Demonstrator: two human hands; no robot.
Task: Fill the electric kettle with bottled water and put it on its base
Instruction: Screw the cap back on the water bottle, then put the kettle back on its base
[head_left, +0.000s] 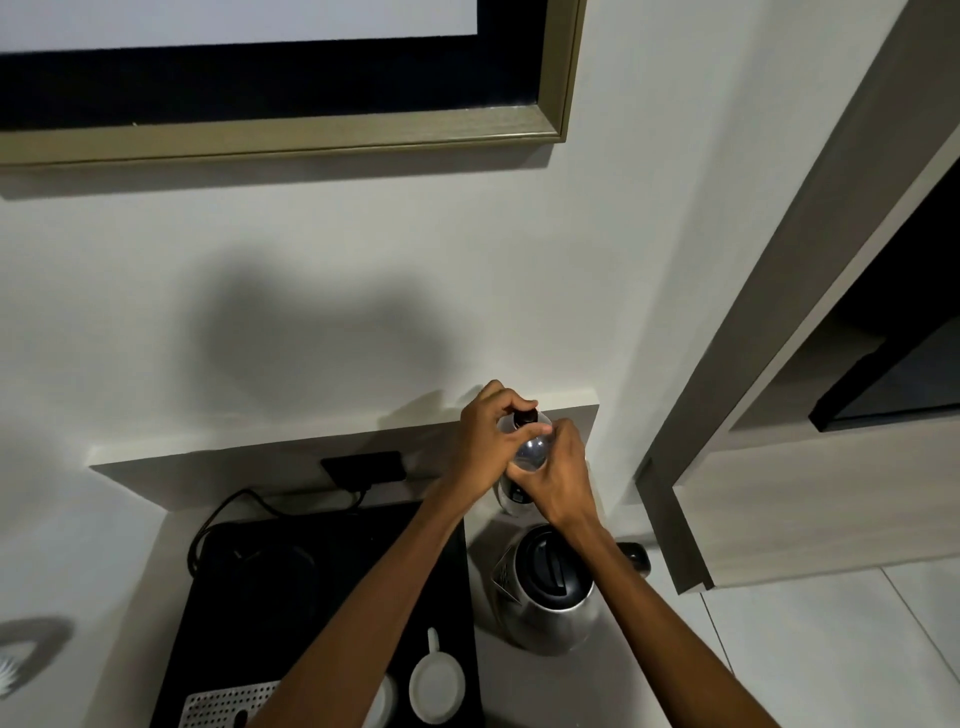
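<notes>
A clear water bottle (521, 496) with a dark cap stands upright at the back of the counter near the wall. My left hand (488, 441) grips the cap from above with its fingertips. My right hand (558, 475) is wrapped around the bottle's shoulder. In front of the bottle sits the steel electric kettle (548, 597) with its black lid shut, directly on the counter, under my right forearm. The round black kettle base (283, 577) lies on the dark tray to the left, hard to make out.
A black tray (218, 649) holds a white cup (436, 686) and a perforated metal grid (223, 704). A black cord (234, 506) runs to a wall socket (363, 467). A framed panel hangs above. A wooden cabinet (779, 519) stands at the right.
</notes>
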